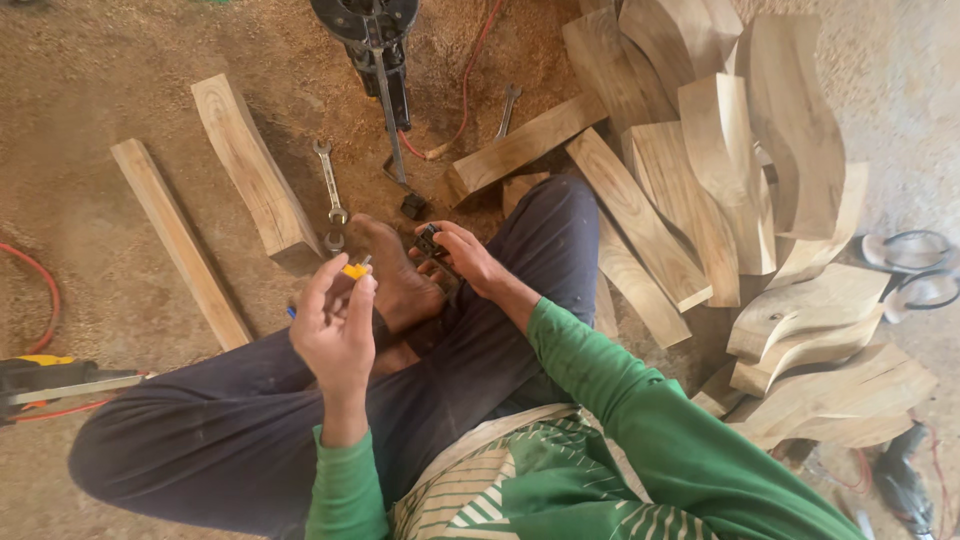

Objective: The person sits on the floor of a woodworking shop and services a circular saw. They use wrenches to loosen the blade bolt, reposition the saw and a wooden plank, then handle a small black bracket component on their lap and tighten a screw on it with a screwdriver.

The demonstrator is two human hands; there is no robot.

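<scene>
wrenches [331, 190] btwn planks [252, 165], wood stack [720, 170] right

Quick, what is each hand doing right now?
Left hand: closed, pinching a small yellow piece in its fingertips.
Right hand: closed around a small dark metal part.

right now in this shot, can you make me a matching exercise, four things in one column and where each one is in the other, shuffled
Things:
1. small yellow piece
2. small black part
3. wrench
4. sandals

Places:
A. on the sawdust floor, right of the wood stack
B. pinched in the left hand
C. on the floor between a wood block and the bare foot
D. held in the right hand

Pairs: 1-B, 2-D, 3-C, 4-A
</scene>
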